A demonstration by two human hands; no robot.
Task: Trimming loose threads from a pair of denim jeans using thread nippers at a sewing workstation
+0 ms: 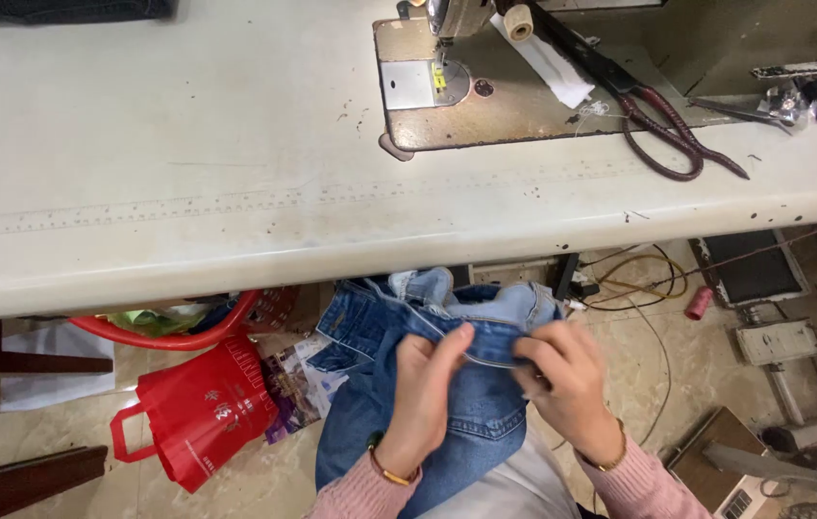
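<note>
**Two hands pinch denim below the counter**

Both hands grip the blue jeans in the lap: left hand clenches the folded edge, right hand grasps beside it, keeping the fabric taut. Scissors rest on the counter.
</note>
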